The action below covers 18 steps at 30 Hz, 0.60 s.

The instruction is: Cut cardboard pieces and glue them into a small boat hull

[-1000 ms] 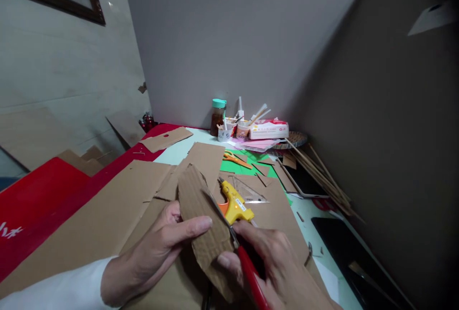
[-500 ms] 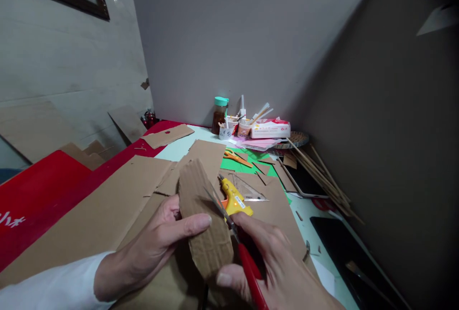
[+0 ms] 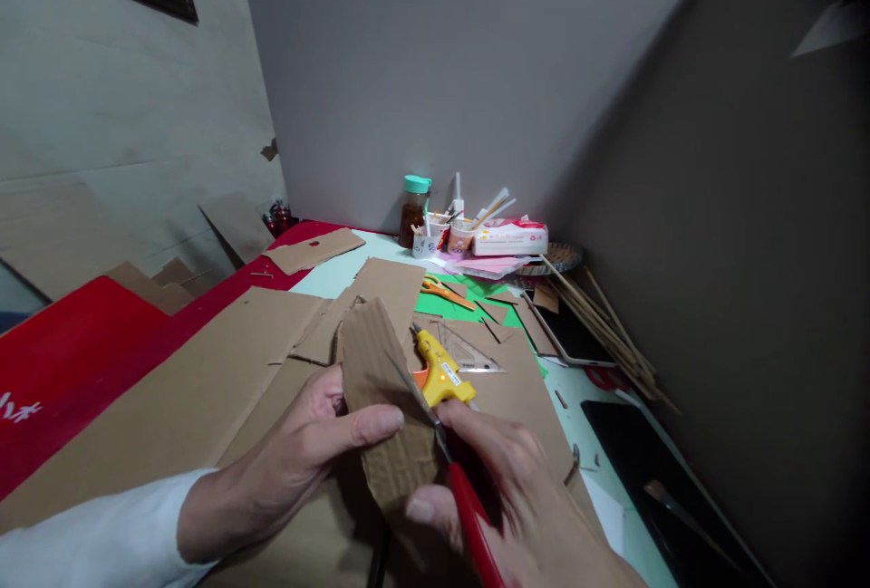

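My left hand (image 3: pixel 305 452) grips a long, rounded piece of corrugated cardboard (image 3: pixel 381 371), its thumb lying across the front face. In my right hand (image 3: pixel 517 488) is a pair of red-handled scissors (image 3: pixel 468 506). Their blades lie over the cardboard's right edge, pointing up and left. The right thumb is close to the lower end of the piece; whether it touches cannot be made out. Just behind the blades, a yellow hot glue gun (image 3: pixel 443 369) lies on a flat cardboard sheet (image 3: pixel 523 416).
Orange scissors (image 3: pixel 449 292), a clear set square (image 3: pixel 468 352) and cardboard scraps lie beyond. Cups with sticks (image 3: pixel 460 237), a teal-lidded jar (image 3: pixel 412 212) and a tissue pack (image 3: pixel 509 239) stand at the back. Bamboo sticks (image 3: pixel 604 325) and a black tablet (image 3: pixel 652 470) lie right.
The scissor blades have drawn closer together on the cardboard's right edge. Both hands keep their hold, and the whole view has shifted slightly.
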Motion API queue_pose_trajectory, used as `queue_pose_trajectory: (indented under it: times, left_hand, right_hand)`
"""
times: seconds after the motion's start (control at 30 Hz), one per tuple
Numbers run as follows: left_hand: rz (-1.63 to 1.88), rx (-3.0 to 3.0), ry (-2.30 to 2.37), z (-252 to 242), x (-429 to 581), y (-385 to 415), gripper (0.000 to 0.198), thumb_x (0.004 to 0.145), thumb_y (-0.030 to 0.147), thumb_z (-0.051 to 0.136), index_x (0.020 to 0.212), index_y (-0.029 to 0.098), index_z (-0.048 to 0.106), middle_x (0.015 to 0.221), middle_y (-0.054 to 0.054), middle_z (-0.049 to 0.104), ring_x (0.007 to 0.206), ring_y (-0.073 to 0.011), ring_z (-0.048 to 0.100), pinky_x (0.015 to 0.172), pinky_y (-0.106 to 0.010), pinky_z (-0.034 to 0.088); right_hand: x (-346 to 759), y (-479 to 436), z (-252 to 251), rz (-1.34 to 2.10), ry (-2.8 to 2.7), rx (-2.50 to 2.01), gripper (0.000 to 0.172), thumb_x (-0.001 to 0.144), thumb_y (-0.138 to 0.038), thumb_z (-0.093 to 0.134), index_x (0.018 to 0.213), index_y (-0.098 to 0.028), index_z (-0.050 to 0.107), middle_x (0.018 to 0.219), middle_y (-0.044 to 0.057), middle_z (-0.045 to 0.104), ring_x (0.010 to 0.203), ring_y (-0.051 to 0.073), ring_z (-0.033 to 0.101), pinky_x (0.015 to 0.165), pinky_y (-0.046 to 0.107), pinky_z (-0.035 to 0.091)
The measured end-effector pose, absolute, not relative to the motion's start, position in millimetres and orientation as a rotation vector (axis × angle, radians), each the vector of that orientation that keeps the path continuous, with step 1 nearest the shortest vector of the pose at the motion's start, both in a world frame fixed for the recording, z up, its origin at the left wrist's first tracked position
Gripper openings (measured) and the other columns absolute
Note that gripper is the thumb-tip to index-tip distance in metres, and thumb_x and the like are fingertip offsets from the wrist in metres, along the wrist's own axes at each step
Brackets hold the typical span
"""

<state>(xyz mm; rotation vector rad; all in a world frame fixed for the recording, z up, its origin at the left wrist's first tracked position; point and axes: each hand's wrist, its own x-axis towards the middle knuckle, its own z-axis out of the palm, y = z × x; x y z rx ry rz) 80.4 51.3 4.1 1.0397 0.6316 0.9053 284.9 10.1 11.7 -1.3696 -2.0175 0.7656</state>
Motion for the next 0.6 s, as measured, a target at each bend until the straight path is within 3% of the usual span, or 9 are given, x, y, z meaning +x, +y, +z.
queue_pose_trajectory:
  times: [0.17,0.4,0.6]
  left_hand:
    - [0.869,1.031,0.64,5.0,80.1,51.0,0.037,0.085,0.027,0.073,0.121,0.017,0.071,0.112,-0.012,0.078,0.103,-0.0323,0.071,0.091,-0.042,0.054]
    - [0.869,0.991,0.66,1.6,81.5,47.8,0.033,0.085,0.027,0.075,0.116,0.018,0.072,0.103,-0.011,0.08,0.091,-0.0296,0.074,0.082,-0.041,0.057]
    - [1.039,0.846,0.65,8.7,82.4,50.6,0.024,0.086,0.024,0.073,0.11,0.022,0.075,0.107,-0.007,0.079,0.097,-0.0261,0.073,0.079,-0.032,0.058]
  right_hand:
    - [281.4,9.6,13.6,0.714,-2.07,-1.358,0.025,0.09,-0.044,0.065,0.083,-0.02,0.062,0.06,-0.005,0.053,0.05,0.012,0.041,0.05,0.024,0.034]
    - [282.3,10.2,14.4,0.724,-2.06,-1.313,0.023,0.094,-0.036,0.059,0.077,-0.02,0.058,0.058,-0.006,0.047,0.05,0.01,0.038,0.05,0.022,0.03]
    - [280.9,9.1,18.3,0.777,-2.071,-1.296,0.027,0.093,-0.037,0.06,0.073,-0.021,0.051,0.059,-0.007,0.046,0.051,0.01,0.037,0.05,0.023,0.03]
